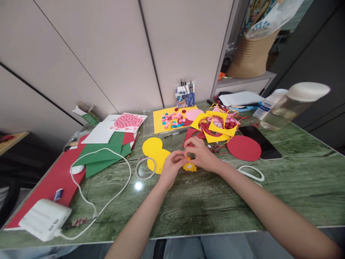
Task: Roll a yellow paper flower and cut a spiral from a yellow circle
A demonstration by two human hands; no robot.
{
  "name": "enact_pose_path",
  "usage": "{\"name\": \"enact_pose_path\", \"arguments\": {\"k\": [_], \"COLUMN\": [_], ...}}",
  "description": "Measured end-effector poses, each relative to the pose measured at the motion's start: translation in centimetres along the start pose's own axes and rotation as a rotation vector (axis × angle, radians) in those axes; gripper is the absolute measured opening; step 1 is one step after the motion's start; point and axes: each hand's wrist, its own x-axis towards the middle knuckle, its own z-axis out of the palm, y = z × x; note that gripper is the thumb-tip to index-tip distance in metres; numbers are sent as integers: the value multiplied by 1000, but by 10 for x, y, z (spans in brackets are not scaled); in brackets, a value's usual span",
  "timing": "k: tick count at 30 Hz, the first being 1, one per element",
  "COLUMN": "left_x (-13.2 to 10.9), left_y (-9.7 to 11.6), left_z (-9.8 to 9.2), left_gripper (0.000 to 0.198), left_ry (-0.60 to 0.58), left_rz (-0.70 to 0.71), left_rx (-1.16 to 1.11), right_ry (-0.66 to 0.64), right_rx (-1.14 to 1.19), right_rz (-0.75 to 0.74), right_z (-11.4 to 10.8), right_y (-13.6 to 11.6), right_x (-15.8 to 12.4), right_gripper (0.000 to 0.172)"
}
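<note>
Both hands meet over the middle of the table. My left hand (pixel 173 166) has its fingers closed at a small yellow paper piece (pixel 190 166) with a pale patch on it. From the other side, my right hand (pixel 201 154) pinches at the top of the same piece; its fingertips are partly hidden. Left of my hands lies a yellow paper cutout (pixel 152 147) of joined round shapes. A roll of tape (pixel 146 168) rests partly on that cutout. To the right are a red paper circle (pixel 244 148) and white-handled scissors (pixel 250 172), partly hidden by my forearm.
Yellow paper scraps (pixel 218 126) and red shreds pile up behind my hands. Pink balls (pixel 128 122) lie on white paper; mixed pompoms (pixel 174 120) sit on a yellow sheet. A bottle (pixel 283 109) and phone (pixel 265 144) stand right; a white cable (pixel 130 176) and power bank (pixel 44 219) lie left.
</note>
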Motion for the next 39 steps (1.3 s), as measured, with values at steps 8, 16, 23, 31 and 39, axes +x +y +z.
{"name": "enact_pose_path", "arguments": {"k": [8,16,23,31,39], "left_x": [-1,1,3,4,3], "left_y": [0,4,5,6,3], "left_z": [3,-2,-5,-5,-2], "left_gripper": [30,33,29,30,32], "left_ry": [33,120,105,130,152], "left_rz": [55,30,34,30,33], "left_rx": [2,-20,13,-18,-64], "right_ry": [-9,-42,-77,-53,44], "right_rx": [7,63,108,113,36], "right_rz": [25,24,1,-7,67], "right_z": [-1,-7,-2,5,14], "right_y": [2,3,8,0,3], "right_x": [0,2,0,1,-1], "right_gripper": [8,16,18,30,21]}}
